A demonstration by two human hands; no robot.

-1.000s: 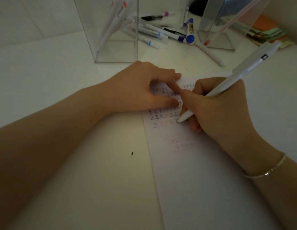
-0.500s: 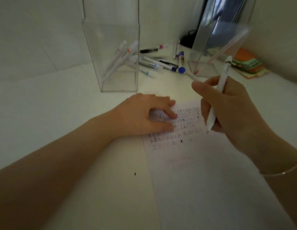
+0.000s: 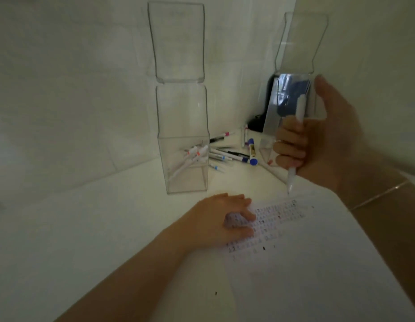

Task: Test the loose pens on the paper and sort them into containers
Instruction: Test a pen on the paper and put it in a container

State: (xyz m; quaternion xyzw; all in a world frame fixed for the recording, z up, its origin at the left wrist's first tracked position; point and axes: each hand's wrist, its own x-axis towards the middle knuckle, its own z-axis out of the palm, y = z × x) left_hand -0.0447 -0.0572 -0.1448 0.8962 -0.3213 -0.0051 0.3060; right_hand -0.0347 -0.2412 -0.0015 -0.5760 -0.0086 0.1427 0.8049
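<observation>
My right hand [image 3: 318, 140] grips a white pen [image 3: 297, 138] upright, tip down, raised above the table in front of the right clear container [image 3: 292, 66]. My left hand [image 3: 222, 219] rests on the top left of the paper [image 3: 318, 263], fingers over rows of small test marks. The left clear container [image 3: 183, 145] stands upright with several white pens inside. A pile of loose pens [image 3: 234, 154] lies between the two containers.
White walls close in behind and to the right, forming a corner. A dark object [image 3: 257, 124] sits in the corner behind the pens. The open lids of both containers stand tall above them.
My right hand lifted the pen off the paper and carried it up toward the right container. My left hand stayed on the paper. The view tilted upward.
</observation>
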